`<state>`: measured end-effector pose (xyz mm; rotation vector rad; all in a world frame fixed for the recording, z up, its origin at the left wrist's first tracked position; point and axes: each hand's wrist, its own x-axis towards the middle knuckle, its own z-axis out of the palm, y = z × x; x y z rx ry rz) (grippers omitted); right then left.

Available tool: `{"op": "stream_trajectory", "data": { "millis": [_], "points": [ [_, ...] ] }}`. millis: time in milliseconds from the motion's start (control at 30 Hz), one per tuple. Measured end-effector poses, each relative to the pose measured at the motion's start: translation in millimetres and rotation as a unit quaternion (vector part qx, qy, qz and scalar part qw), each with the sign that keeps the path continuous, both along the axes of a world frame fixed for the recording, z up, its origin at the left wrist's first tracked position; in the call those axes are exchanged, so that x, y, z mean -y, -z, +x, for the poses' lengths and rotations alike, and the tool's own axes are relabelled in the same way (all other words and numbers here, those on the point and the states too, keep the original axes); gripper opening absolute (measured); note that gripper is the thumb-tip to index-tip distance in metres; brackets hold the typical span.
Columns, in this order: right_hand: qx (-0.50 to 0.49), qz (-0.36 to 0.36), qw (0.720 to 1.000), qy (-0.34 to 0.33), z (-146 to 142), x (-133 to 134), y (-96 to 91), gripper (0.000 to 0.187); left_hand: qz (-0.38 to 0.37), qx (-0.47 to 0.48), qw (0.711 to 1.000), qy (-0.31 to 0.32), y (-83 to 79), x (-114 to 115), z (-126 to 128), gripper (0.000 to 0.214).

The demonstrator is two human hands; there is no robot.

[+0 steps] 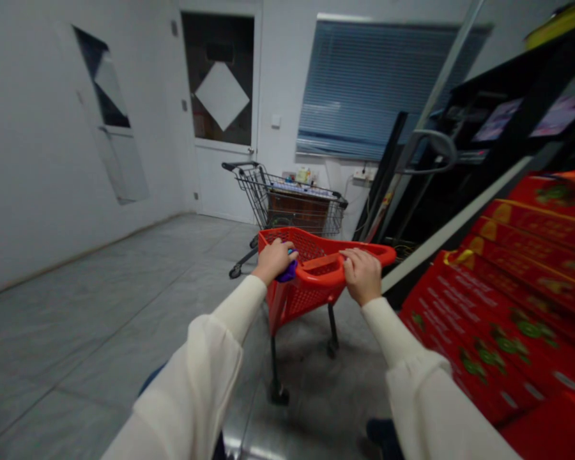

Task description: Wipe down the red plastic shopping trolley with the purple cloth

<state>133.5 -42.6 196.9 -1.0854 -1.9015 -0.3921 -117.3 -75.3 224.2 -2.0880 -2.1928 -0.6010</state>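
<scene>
A red plastic shopping cart (311,255) stands on the grey tiled floor right in front of me. My left hand (274,259) is closed on the left end of its handle bar, where it also grips a small purple and blue object (288,271). My right hand (363,275) is closed over the right part of the red handle (326,275). Both arms wear cream long sleeves. The cart's basket looks empty from here.
A metal wire trolley (287,201) with goods stands beyond the red cart, near a white door (223,121). Stacked red cartons (517,287) and a dark shelf unit (498,128) line the right side. Blinds cover a window at the back. Open floor spreads to the left.
</scene>
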Motion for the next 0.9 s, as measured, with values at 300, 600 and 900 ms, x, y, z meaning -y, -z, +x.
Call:
{"op": "stream_trajectory", "data": {
  "millis": [300, 600, 900],
  "points": [
    [-0.007, 0.018, 0.999, 0.04, -17, 9, 8.9, 0.04, 0.075, -0.059, 0.994, 0.057, -27.7, 64, 55, 0.037],
    [0.134, -0.027, 0.991, -0.003, -27, 18, -21.4, 0.036, 0.01, -0.099, 0.995, -0.021, -38.2, 52, 9, 0.037],
    [0.158, -0.001, 0.987, -0.011, -35, 7, -17.7, 0.035, 0.056, -0.089, 0.989, -0.107, -34.5, 51, 7, 0.038]
  ]
}}
